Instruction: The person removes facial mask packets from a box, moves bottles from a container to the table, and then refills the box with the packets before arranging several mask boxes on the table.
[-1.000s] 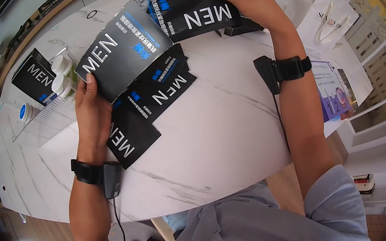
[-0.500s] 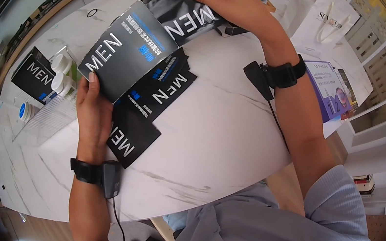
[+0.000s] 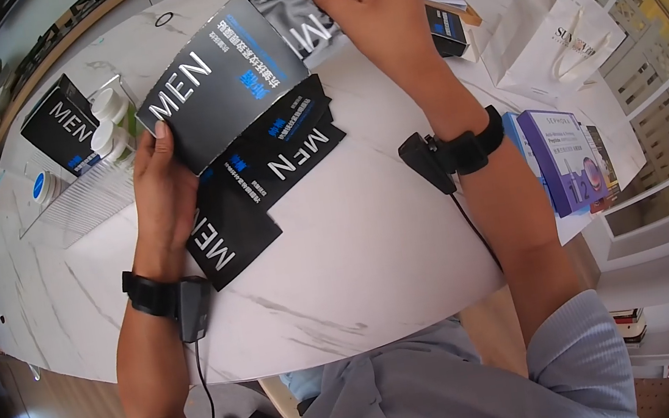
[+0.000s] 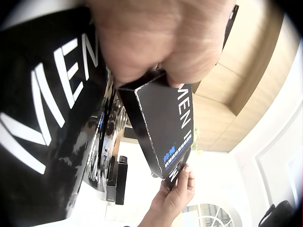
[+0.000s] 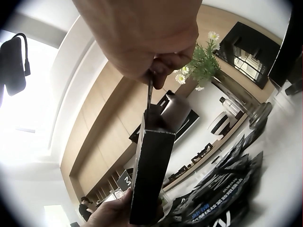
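My left hand (image 3: 160, 186) grips a black box (image 3: 222, 79) marked MEN by its lower left end, the thumb lying on its front. The box is tilted over the table with its open end towards the right. Between thumb and fingers, my right hand (image 3: 380, 14) pinches the outer edge of a black sachet (image 3: 285, 11). Most of that sachet is hidden inside the box. In the right wrist view the sachet stands in the mouth of the box (image 5: 151, 175), beside a raised flap (image 5: 177, 113). Several more black sachets (image 3: 235, 231) lie overlapping on the table below the box.
At the left, a clear ribbed organizer (image 3: 82, 206) holds white-lidded jars (image 3: 109, 138) and a second MEN box (image 3: 62, 123). A black box (image 3: 446, 26), a white paper bag (image 3: 549, 33) and a purple box (image 3: 566, 155) stand at the right. Behind is a flower vase (image 5: 236, 90).
My right hand has moved left towards the box, and the sachet has slid deeper into it. The left hand keeps its hold on the box almost unmoved.
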`<state>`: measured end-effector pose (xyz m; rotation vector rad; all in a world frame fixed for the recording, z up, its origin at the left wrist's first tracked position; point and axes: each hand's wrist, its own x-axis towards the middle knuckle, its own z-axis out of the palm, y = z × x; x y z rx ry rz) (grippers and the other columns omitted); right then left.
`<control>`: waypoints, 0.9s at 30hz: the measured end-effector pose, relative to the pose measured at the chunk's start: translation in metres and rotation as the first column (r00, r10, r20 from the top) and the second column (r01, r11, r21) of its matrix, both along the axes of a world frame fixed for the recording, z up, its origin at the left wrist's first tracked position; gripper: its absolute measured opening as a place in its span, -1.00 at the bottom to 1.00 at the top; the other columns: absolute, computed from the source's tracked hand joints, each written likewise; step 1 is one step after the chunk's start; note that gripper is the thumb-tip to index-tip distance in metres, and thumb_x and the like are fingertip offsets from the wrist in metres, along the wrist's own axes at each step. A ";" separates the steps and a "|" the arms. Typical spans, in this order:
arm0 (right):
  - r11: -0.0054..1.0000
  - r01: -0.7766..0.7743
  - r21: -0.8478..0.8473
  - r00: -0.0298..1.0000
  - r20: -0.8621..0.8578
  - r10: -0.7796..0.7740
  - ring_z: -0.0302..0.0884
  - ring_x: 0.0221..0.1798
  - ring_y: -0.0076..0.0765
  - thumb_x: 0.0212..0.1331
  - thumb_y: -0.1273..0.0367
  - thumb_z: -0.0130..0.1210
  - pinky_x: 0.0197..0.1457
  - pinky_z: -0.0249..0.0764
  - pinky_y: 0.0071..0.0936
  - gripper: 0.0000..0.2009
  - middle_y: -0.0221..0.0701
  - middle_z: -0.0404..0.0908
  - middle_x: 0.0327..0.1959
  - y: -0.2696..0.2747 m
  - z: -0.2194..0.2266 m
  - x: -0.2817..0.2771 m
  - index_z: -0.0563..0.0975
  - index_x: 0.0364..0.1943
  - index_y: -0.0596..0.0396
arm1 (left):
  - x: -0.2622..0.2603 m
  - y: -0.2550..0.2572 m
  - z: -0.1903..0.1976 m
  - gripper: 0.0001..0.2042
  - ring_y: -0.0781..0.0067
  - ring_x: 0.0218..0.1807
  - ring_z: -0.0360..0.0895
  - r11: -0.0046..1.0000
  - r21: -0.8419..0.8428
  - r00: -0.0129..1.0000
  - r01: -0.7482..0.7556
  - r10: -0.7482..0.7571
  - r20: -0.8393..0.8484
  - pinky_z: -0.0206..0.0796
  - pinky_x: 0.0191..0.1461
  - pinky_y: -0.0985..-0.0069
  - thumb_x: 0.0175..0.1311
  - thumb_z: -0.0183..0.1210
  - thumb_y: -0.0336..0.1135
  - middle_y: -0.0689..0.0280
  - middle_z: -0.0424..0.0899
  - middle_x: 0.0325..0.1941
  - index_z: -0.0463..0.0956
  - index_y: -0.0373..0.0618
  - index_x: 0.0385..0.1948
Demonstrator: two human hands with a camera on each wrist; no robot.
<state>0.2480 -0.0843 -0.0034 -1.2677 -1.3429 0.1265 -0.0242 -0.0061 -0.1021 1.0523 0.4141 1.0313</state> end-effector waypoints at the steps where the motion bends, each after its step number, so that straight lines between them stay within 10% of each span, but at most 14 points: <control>1: 0.999 -0.037 -0.020 0.999 -0.026 0.036 0.51 -0.42 -0.69 0.31 0.53 0.20 -0.39 0.43 -0.62 -0.86 -0.47 0.66 -0.41 0.000 -0.001 -0.002 0.59 -0.11 0.30 | 0.000 0.001 0.000 -0.58 0.35 0.35 0.48 1.000 -0.005 1.000 0.006 -0.006 0.003 0.32 0.44 0.27 0.65 -0.08 -0.14 0.21 0.52 0.33 0.33 -0.27 0.31; 4: 0.993 -0.098 0.063 0.987 0.136 0.088 0.71 -0.31 -0.13 0.25 0.41 0.22 -0.17 0.59 -0.38 -0.76 -0.21 0.75 -0.30 0.003 -0.011 -0.005 0.70 -0.02 0.11 | -0.001 0.000 -0.001 -0.58 0.35 0.34 0.49 1.000 -0.009 1.000 0.007 -0.007 0.005 0.34 0.43 0.27 0.65 -0.08 -0.14 0.21 0.52 0.33 0.33 -0.27 0.31; 7: 0.980 -0.181 -0.083 0.966 0.174 0.193 0.55 -0.30 -0.72 0.41 0.40 0.16 -0.26 0.45 -0.66 -0.76 -0.47 0.70 -0.30 0.001 -0.014 -0.010 0.70 0.08 0.07 | -0.001 0.000 0.000 -0.58 0.35 0.34 0.50 1.000 -0.005 1.000 0.012 -0.012 0.013 0.35 0.42 0.27 0.65 -0.08 -0.13 0.20 0.52 0.33 0.33 -0.27 0.31; 13: 0.962 -0.204 0.182 0.830 0.553 0.071 0.58 -0.41 -0.62 0.38 0.46 0.09 -0.31 0.47 -0.67 -0.78 -0.47 0.68 -0.38 0.023 -0.026 0.014 0.71 0.00 0.09 | -0.001 0.000 0.002 -0.59 0.36 0.33 0.49 0.999 -0.011 0.998 0.045 -0.045 0.039 0.34 0.43 0.26 0.65 -0.08 -0.14 0.19 0.54 0.30 0.34 -0.26 0.29; 16: 0.993 -0.116 0.020 0.980 0.166 0.111 0.56 -0.32 -0.68 0.33 0.54 0.17 -0.28 0.48 -0.64 -0.85 -0.46 0.70 -0.32 0.009 -0.007 0.012 0.62 -0.07 0.28 | -0.002 0.002 -0.001 -0.57 0.31 0.33 0.52 0.999 -0.012 0.998 0.036 -0.036 0.059 0.37 0.41 0.25 0.64 -0.06 -0.11 0.18 0.54 0.32 0.33 -0.26 0.31; 19: 0.968 -0.014 -0.252 0.986 0.160 0.056 0.60 -0.48 -0.57 0.30 0.50 0.01 -0.36 0.52 -0.62 -0.78 -0.42 0.69 -0.38 0.004 -0.007 0.051 0.69 -0.13 0.14 | -0.004 0.005 -0.004 -0.54 0.28 0.33 0.53 0.999 -0.018 0.995 0.048 -0.046 0.088 0.40 0.38 0.22 0.62 -0.03 -0.06 0.19 0.53 0.34 0.33 -0.24 0.32; 22: 0.719 -0.071 -0.692 0.914 0.244 0.325 0.60 -0.51 -0.57 0.23 0.52 -0.06 -0.41 0.53 -0.58 -0.77 -0.40 0.70 -0.36 -0.004 -0.012 0.035 0.66 -0.21 0.15 | -0.007 0.007 -0.004 -0.52 0.27 0.33 0.54 0.999 -0.006 0.990 0.052 -0.051 0.132 0.41 0.37 0.20 0.60 0.00 -0.04 0.19 0.53 0.34 0.33 -0.22 0.32; 25: 0.836 -0.287 -0.468 0.734 0.453 0.505 0.72 -0.22 -0.31 0.29 0.31 0.19 -0.14 0.63 -0.36 -0.79 -0.24 0.75 -0.27 0.019 -0.055 0.011 0.67 -0.13 0.14 | -0.007 0.004 -0.002 -0.52 0.27 0.33 0.54 0.998 0.002 0.987 0.066 -0.066 0.148 0.43 0.35 0.20 0.59 0.01 -0.03 0.20 0.53 0.34 0.33 -0.21 0.32; 27: 0.903 -0.013 -0.429 0.675 0.663 0.325 0.71 -0.08 -0.20 0.22 0.15 0.28 -0.04 0.61 -0.24 -0.61 -0.18 0.73 -0.18 0.018 -0.055 -0.026 0.63 -0.02 0.16 | -0.006 0.003 0.001 -0.52 0.27 0.33 0.55 0.998 0.009 0.987 0.068 -0.069 0.144 0.43 0.34 0.20 0.59 0.01 -0.03 0.21 0.54 0.34 0.34 -0.20 0.32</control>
